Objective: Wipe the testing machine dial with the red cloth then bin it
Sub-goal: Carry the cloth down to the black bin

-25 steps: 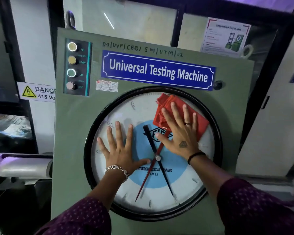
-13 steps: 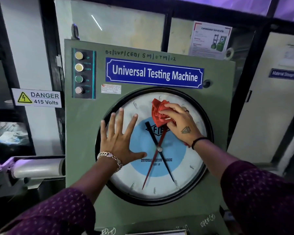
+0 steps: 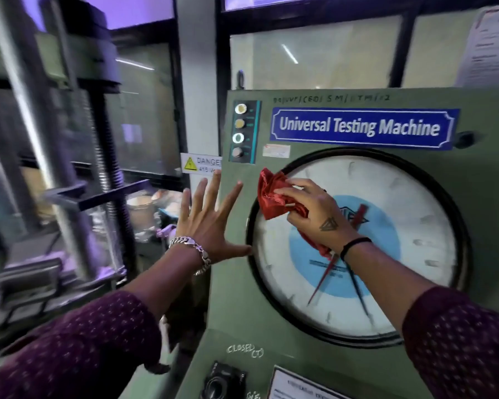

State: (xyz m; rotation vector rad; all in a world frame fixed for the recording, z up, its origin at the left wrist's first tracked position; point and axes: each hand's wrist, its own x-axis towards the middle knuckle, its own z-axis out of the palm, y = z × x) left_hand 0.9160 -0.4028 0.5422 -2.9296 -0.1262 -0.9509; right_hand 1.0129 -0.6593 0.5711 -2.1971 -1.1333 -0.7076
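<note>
Red cloth (image 3: 274, 197) bunched in right hand (image 3: 314, 214), fingers closed round it, over upper left of dial (image 3: 415, 197). Left hand (image 3: 211, 226) beside dial's left rim, fingers spread, holding nothing. Probably light, soft, limp; best gripped as a wad, loose tails tucked before binning.

A blue plate (image 3: 363, 128) on the green cabinet (image 3: 487, 168), upper right, reads "Universal Testing Machine". The white sign (image 3: 201, 163) at its left shows "DANGE". Chalk (image 3: 244, 349) near the bottom reads "CLOSED (T)".
</note>
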